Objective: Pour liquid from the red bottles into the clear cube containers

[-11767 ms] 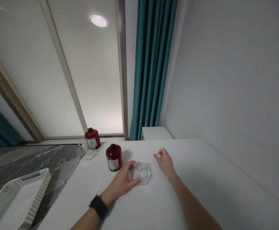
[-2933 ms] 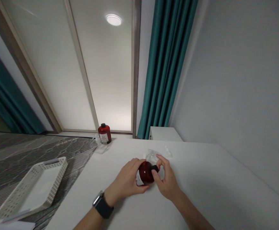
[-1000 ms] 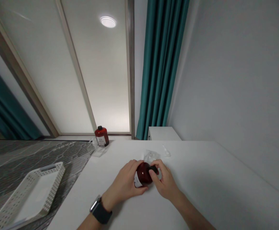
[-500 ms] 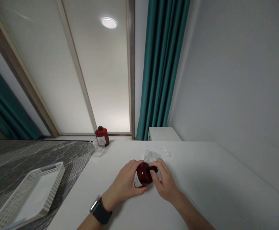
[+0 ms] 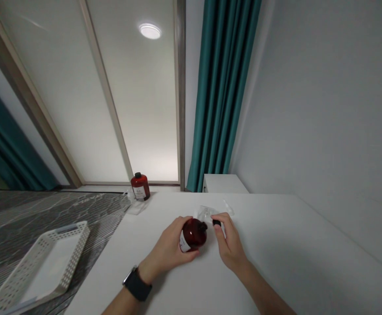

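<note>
My left hand (image 5: 169, 249) is wrapped round a dark red bottle (image 5: 192, 234) with a white label, held tilted just above the white table (image 5: 285, 262). The bottle's neck is bare. My right hand (image 5: 227, 241) pinches the small black cap (image 5: 216, 223), a short way to the right of the neck. Behind both hands lies a clear glass vessel (image 5: 205, 213), partly hidden by them. A dark watch sits on my left wrist.
A second red bottle (image 5: 140, 186) stands on clear packaging (image 5: 134, 204) at the table's far left corner. A small clear piece (image 5: 227, 206) lies beyond the glass vessel. A white perforated basket (image 5: 36, 271) sits at left. A white cabinet (image 5: 225, 183) and teal curtains stand behind.
The black cap has come off the bottle: my right hand has drawn it to the right, away from the neck. My left hand has shifted the bottle slightly left and up.
</note>
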`<act>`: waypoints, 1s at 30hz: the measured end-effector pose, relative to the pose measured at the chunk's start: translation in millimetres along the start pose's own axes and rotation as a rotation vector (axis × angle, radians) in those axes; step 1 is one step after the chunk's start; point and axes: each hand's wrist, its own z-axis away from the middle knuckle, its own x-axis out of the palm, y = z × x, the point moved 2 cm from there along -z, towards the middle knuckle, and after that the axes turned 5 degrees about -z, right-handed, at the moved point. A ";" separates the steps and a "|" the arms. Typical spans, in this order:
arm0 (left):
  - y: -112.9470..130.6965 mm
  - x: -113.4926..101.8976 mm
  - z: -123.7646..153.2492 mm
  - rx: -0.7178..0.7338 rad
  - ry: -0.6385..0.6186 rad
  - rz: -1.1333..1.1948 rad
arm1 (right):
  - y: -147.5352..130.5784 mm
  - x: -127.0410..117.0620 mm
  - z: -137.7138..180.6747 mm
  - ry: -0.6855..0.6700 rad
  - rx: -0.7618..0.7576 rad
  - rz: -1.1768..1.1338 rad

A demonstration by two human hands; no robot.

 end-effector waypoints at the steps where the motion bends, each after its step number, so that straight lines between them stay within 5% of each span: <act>1: -1.3 -0.6 0.0 -0.008 0.013 0.023 | 5.1 -1.2 -0.6 0.015 0.022 0.007; 8: -15.7 -2.1 -0.3 -0.111 0.128 0.141 | 60.4 -18.2 -7.4 0.036 0.307 0.117; 15: -17.6 -3.6 -1.7 -0.160 0.168 0.177 | 98.0 -38.9 -7.3 -0.123 0.441 0.156; 30: -12.3 -6.6 -3.4 -0.148 0.142 0.194 | 102.2 -48.4 -5.9 -0.286 0.418 0.174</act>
